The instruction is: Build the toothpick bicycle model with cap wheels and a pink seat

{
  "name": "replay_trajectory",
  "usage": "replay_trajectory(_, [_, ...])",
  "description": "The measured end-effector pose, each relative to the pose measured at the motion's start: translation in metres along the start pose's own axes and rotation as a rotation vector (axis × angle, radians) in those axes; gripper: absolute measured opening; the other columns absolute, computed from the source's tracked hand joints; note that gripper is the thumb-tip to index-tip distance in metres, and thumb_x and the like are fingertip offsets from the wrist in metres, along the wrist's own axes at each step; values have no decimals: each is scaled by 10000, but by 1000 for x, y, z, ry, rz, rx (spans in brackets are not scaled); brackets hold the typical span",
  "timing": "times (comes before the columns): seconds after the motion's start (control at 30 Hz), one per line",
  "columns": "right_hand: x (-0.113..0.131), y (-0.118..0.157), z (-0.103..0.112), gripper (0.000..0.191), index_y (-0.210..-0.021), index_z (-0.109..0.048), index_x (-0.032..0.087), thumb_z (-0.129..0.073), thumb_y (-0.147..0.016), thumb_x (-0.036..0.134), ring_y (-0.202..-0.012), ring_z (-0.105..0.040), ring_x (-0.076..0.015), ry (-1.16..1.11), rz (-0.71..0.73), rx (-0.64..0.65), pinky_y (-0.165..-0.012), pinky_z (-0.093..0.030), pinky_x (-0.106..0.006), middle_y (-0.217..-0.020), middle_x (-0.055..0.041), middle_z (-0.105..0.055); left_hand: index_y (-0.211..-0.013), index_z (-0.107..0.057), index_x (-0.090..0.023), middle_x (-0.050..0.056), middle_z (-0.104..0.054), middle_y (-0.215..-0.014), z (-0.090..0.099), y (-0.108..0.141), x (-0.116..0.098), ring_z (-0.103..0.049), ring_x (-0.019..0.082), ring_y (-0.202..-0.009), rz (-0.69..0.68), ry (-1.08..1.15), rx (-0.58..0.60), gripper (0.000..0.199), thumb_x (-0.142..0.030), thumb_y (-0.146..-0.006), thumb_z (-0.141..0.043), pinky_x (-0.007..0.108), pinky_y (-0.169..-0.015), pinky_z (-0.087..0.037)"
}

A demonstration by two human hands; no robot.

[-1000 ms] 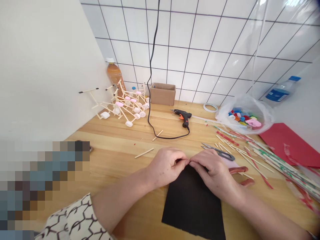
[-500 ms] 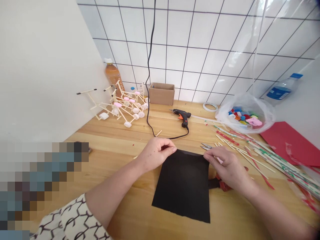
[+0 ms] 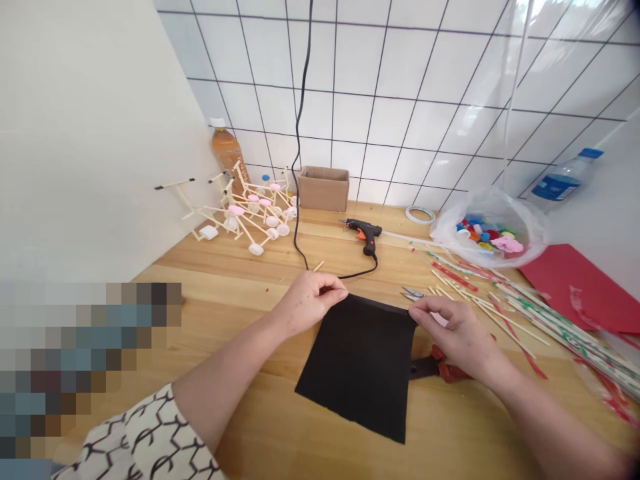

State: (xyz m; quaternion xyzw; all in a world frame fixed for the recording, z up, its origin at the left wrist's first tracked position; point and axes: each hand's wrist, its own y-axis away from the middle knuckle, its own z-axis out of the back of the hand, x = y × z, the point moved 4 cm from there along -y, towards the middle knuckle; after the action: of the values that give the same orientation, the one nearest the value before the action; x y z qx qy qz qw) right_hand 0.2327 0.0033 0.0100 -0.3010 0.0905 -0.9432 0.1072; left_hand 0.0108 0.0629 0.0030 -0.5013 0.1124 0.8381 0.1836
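Black sheet (image 3: 357,370): it lies flat on your wooden table (image 3: 235,283), in front of you, turned slightly askew, with its far edge held between your hands.

Left hand (image 3: 313,303): closed in a pinch on the sheet's far left corner, your fingers curled over the edge.

Right hand (image 3: 453,330): partly closed, gripping the sheet's far right corner, with your fingers (image 3: 425,307) along the edge.

Beside the sheet: red-handled scissors (image 3: 445,371) touch its right edge, just below your right hand. Steel scissor blades (image 3: 413,293) sit just beyond the far right corner.

Right of your hand: loose striped paper straws (image 3: 565,337) and bare wooden sticks (image 3: 500,327) lie scattered, with a red paper sheet (image 3: 575,287) beyond them.

Far side of the table: a black hot glue gun (image 3: 367,235) lies with its black cord (image 3: 299,167) running up the tiled wall (image 3: 385,100). Nearby are a cardboard box (image 3: 324,189), a tape roll (image 3: 420,214), and a plastic bag of bottle caps (image 3: 487,230).

Far left corner: stick-and-cap models (image 3: 245,217) are piled in front of an orange-drink bottle (image 3: 226,153).
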Motion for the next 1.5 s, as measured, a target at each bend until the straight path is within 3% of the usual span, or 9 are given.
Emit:
replay_trajectory(0.17, [3,2,-2,241,-693,-605,233,-491,-860,364,-706,-626,-201,12,11,-12,-655,-472,-336,-733,-19,-681,-706,-657,-157,12,-648,-707,-6,1,-1,-566,149,-677,-40,17,56,175,-267,-778,-542,259,-627,-420])
replay_trajectory(0.47, [35,8,-5,211,-691,-557,201,-466,-881,198,-620,-551,-159,58,220,3,-673,-401,-323,-626,-6,-606,-745,-703,-156,39,-696,-781,-20,7,-11,-626,155,-764,-221,-101,79,159,-226,-799,-571,238,-717,-437])
replay_trajectory(0.67, [40,10,-11,208,-704,-561,190,-455,-882,170,-606,-528,-154,39,286,14,-674,-375,-327,-618,-5,-589,-785,-711,-166,34,-700,-803,-26,12,-14,-626,155,-786,-232,-129,117,178,-258,-817,-561,228,-715,-428])
replay_trajectory(1.0, [29,9,-11,86,-800,-611,214,-588,-775,293,-744,-612,-179,-63,-27,117,-698,-448,-304,-781,-1,-660,-721,-677,-146,5,-637,-668,-26,12,-10,-556,125,-652,-80,-42,165,207,-270,-804,-535,210,-599,-384])
replay_trajectory(1.2, [26,9,-17,113,-736,-608,196,-548,-785,278,-702,-598,-177,-63,-90,130,-679,-437,-302,-704,3,-644,-722,-658,-141,3,-590,-652,-28,11,-6,-512,115,-630,-17,43,202,210,-302,-788,-540,207,-578,-364])
replay_trajectory(1.4, [24,9,-20,227,-678,-592,186,-492,-834,316,-615,-546,-156,-125,-108,141,-609,-408,-282,-612,9,-584,-550,-461,-142,-48,-303,-540,-29,12,-11,-303,70,-521,-27,46,272,365,-379,-828,-477,207,-483,-238])
replay_trajectory(1.5, [25,10,-21,231,-690,-606,184,-492,-842,315,-629,-539,-158,-136,-94,147,-623,-402,-287,-631,3,-592,-528,-397,-147,-50,-244,-544,-30,13,-11,-262,68,-513,-24,75,292,407,-408,-834,-463,211,-472,-210])
